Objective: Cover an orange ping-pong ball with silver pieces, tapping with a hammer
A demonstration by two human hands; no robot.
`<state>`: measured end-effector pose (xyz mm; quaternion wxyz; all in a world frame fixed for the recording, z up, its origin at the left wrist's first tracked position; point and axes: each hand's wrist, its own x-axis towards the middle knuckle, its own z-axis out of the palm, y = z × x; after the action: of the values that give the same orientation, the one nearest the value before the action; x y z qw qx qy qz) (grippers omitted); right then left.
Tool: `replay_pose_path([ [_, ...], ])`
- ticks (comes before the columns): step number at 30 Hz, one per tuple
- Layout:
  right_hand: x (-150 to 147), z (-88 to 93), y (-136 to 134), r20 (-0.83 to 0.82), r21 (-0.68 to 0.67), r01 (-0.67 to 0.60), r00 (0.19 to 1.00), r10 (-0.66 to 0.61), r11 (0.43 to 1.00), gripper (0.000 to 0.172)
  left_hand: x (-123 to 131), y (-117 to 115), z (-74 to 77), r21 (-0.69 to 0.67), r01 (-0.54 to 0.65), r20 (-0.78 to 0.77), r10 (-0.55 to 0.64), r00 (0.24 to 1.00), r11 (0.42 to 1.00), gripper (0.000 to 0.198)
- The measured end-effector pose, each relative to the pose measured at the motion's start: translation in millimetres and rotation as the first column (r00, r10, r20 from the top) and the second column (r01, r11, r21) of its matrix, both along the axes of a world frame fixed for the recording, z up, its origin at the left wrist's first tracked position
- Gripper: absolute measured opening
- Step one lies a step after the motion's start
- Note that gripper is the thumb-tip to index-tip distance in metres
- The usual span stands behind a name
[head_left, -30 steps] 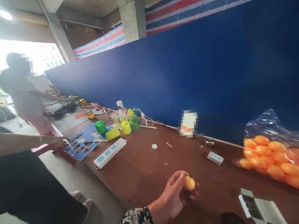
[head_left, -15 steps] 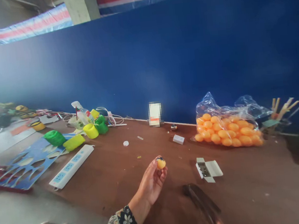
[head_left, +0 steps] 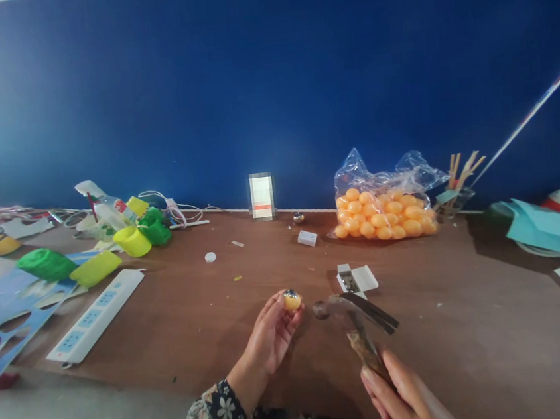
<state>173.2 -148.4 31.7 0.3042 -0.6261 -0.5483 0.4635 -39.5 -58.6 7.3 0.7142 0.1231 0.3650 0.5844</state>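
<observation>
My left hand [head_left: 271, 330] pinches a yellow-orange ball [head_left: 292, 303] whose top is covered with silvery thumbtacks. Wrapped round the handle of a claw hammer [head_left: 355, 315] is my right hand [head_left: 402, 390], to the right of the ball. The hammer's round striking face points left toward the ball, and a small gap separates them. Behind the hammer head lies an opened small white box [head_left: 364, 278] with little metal pieces inside. A second, shut white box [head_left: 308, 238] sits farther back, and near the wall is a shiny silver ball [head_left: 298, 217].
A clear bag of orange balls [head_left: 385, 215] stands at the back right. On the left are a white power strip [head_left: 96, 315], green and yellow tape rolls [head_left: 133, 241], and a blue cut-out sheet [head_left: 3, 332]. Turquoise paper [head_left: 555, 234] lies at the right, and a blue wall [head_left: 267, 91] rises behind.
The hammer has come up into fuller view, its head turned toward the ball, with my right hand now visible on the handle. My left hand still holds the ball. The camera view has tilted down and right.
</observation>
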Motion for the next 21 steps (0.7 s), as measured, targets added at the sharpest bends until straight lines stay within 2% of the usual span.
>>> replay_pose_path([
  [3, -5.7, 8.3, 4.9, -0.052, -0.061, 0.025, 0.998, -0.028, 0.998, 0.064, 4.0, -2.2, 0.0, 0.010, 0.011, -0.010, -0.011, 1.000, 1.000, 0.021],
  [10, -7.5, 23.1, 11.2, -0.059, -0.069, -0.012, 0.998, 0.008, 0.998, 0.062, 8.3, -9.6, -0.3, 0.077, 0.047, -0.042, -0.044, 0.998, 0.996, 0.030],
  [15, -2.9, 29.5, 16.1, -0.031, -0.066, -0.085, 0.996, 0.083, 0.994, 0.062, 10.3, -10.7, -0.2, 0.064, 0.047, -0.033, -0.045, 0.998, 0.997, 0.032],
  [21, -6.2, 28.0, 15.2, -0.069, -0.053, -0.054, 0.996, 0.050, 0.997, 0.062, 12.9, -10.0, -2.9, 0.048, 0.039, -0.045, -0.037, 0.998, 0.998, 0.029],
])
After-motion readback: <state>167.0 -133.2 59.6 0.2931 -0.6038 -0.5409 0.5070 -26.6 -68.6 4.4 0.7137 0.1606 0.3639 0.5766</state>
